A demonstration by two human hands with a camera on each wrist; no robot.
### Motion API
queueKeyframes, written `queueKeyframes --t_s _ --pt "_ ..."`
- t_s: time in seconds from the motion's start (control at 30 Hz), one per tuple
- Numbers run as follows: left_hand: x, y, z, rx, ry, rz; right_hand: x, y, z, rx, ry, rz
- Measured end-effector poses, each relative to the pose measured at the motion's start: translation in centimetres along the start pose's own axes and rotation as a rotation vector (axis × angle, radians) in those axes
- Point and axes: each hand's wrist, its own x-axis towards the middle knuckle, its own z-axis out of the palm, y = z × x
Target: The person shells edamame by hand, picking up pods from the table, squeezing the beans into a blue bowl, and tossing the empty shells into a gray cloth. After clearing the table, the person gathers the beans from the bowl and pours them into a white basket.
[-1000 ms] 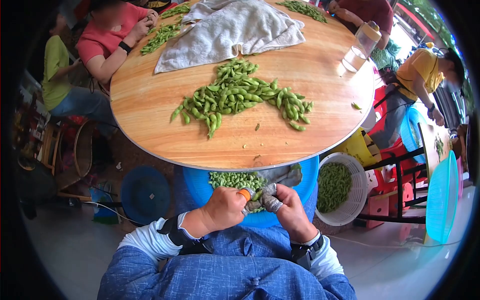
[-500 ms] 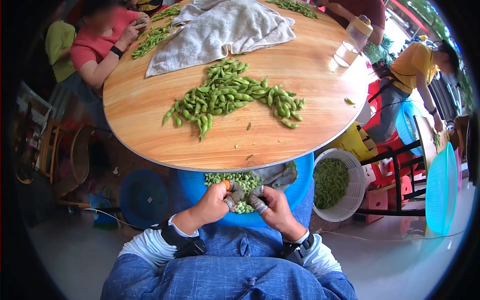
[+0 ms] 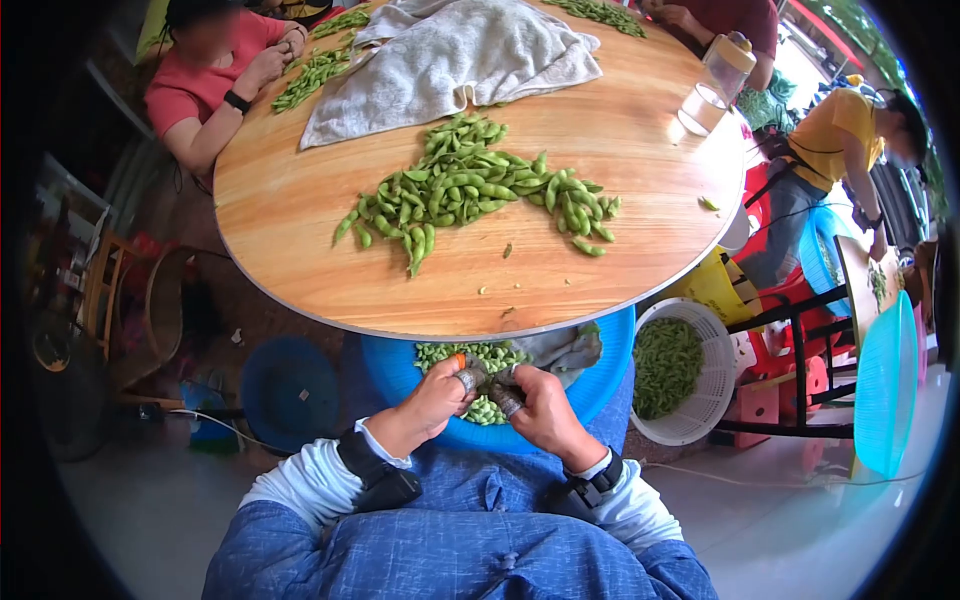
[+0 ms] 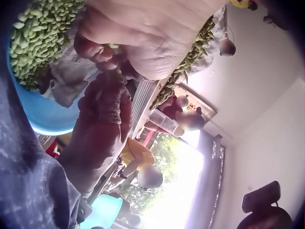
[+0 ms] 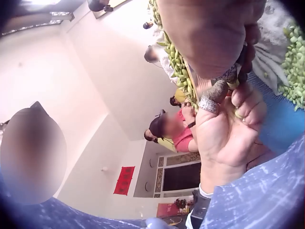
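Took the pale wood-grained, rounded counter [image 3: 300,275] as the dial, with twelve at the far edge. Found left hand [image 3: 430,402] and right hand [image 3: 546,408] just beyond six o'clock, side by side over a bright blue round plastic basin [image 3: 612,368]. Recorded left hand as clamped, with fingers curled and thumb pressed inward; recorded right hand likewise, against the same small item. Identified that item, in the right wrist view, as a green pod [image 5: 233,85], mostly hidden and apparently pinched between both thumbs. Could not tell whether split. Judged held low above the basin to catch falling beans.

Noted rough grey finger wraps [image 5: 209,104], probably worn to spare the skin. Saw pale green shelled beans [image 3: 484,411] in the basin, from its eleven o'clock round to six, with a crumpled grey cloth [image 3: 570,358] at its two. Located a loose heap of plump green pods [image 3: 465,188] near the counter's centre, presumably for easy reach. Logged a white perforated plastic basket [image 3: 718,390] of more green pods off the edge, between four and five o'clock; could not tell whether full or spent. Observed a whitish terry towel [image 3: 455,70] at twelve and a clear yellow-lidded bottle [image 3: 703,108] at two, likely set back to leave working room.
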Motion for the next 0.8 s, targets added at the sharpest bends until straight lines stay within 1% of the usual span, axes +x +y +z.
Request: queueKeyframes --t_s 0.07,0.1,0.17,0.2,0.27,0.3,0.33,0.37,0.4,0.43,0.47,0.5,0.53,0.57,0.6,0.63,0.67,0.7,0.73,0.8 --pt "0.3 -0.8 0.6 -0.02 0.086 0.013 0.0 0.0 0.0 -0.027 -0.018 -0.017" --pt "0.1 -0.4 1.2 -0.039 0.113 0.011 0.0 0.0 0.0 -0.041 -0.027 -0.013" --pt "0.3 -0.4 1.0 -0.038 0.079 -0.003 0.0 0.1 -0.1 -0.071 -0.043 -0.005" --pt "0.5 -0.6 0.7 -0.039 0.063 -0.011 -0.1 0.4 0.0 -0.021 -0.007 -0.008" --pt "1.6 -2.7 -1.2 0.137 0.023 0.082 -0.3 1.7 -0.3 0.081 0.059 -0.012" --pt "2.1 -3.6 -2.3 0.226 0.005 0.128 -0.7 1.5 -1.7 0.112 0.115 0.037" --pt "2.3 -3.8 -3.2 0.401 -0.011 0.144 -1.0 1.6 -3.8 -0.076 0.198 0.035" --pt "2.4 -4.0 -4.1 0.576 -0.029 0.161 -1.6 2.2 -5.4 0.032 0.436 -0.007" --pt "2.4 -3.9 -4.7 0.751 -0.047 0.176 -2.7 5.1 -7.6 0.238 0.665 0.119" --pt "1.6 -2.5 -4.4 0.901 -0.073 0.142 -3.1 4.5 -9.4 0.592 0.904 0.189" --pt "1.5 -2.8 -4.8 1.071 -0.086 0.213 -3.7 4.8 -11.5 0.916 1.03 0.281" --pt "1.7 -3.0 -5.3 1.243 -0.103 0.288 -5.1 7.3 -13.3 1.145 0.961 0.287" --pt "1.9 -3.0 -5.4 1.414 -0.123 0.367 -5.4 7.0 -13.6 1.199 0.938 0.327" --pt "2.0 -2.7 -5.4 1.382 -0.115 0.243 -5.4 6.6 -13.3 1.01 0.884 0.317" --pt "2.5 -2.4 -5.4 1.392 -0.083 0.233 -4.8 5.2 -12.2 0.824 0.827 0.307" --pt "3.0 -2.2 -5.5 1.402 -0.048 0.222 -3.7 2.8 -10.7 0.345 0.69 0.349" --pt "3.3 -1.9 -5.6 1.412 -0.011 0.207 -3.0 3.9 -10.1 -0.061 0.507 0.158" --pt "3.8 -1.5 -5.6 1.443 0.047 0.167 -2.0 2.7 -9.6 -0.387 0.35 0.147" --pt "4.7 -1.4 -5.9 1.497 0.074 0.202 -0.7 1.3 -9.4 -0.709 0.183 0.131" --pt "6.9 -2.1 -7.1 1.555 0.17 0.355 2.9 1.7 -9.4 -0.923 -0.099 0.348"
